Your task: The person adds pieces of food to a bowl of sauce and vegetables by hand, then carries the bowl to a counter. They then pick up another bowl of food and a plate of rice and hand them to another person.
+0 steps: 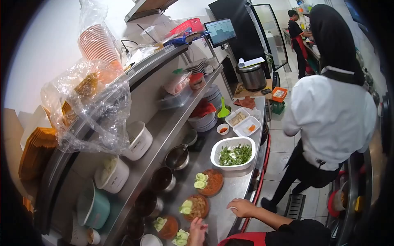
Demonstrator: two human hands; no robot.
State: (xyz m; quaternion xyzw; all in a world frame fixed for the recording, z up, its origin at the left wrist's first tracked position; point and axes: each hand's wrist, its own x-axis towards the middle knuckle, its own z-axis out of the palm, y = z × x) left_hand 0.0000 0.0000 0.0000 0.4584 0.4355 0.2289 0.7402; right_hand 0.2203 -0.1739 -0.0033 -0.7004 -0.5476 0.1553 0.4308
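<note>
My left hand (198, 232) is at the bottom edge, its fingers slightly apart beside plates of brown food with pale green slices; nothing shows in it. My right hand (243, 208) is over the counter's front edge, fingers closed round a small white thing that I cannot make out. Nearest my left hand are a plate with chunky brown food (199, 206) and a pile of green slices (180, 238). Farther up lies another plate of brown food (214, 183). A white tub (213, 155) of chopped green leaves stands beyond it.
Dark pots (163, 179) line the counter's back under a steel shelf (158, 135) with tubs. An open foam box (247, 126) and a green ladle (223, 107) are farther along. A person in white (328, 119) stands at the right, another person (296, 39) far back.
</note>
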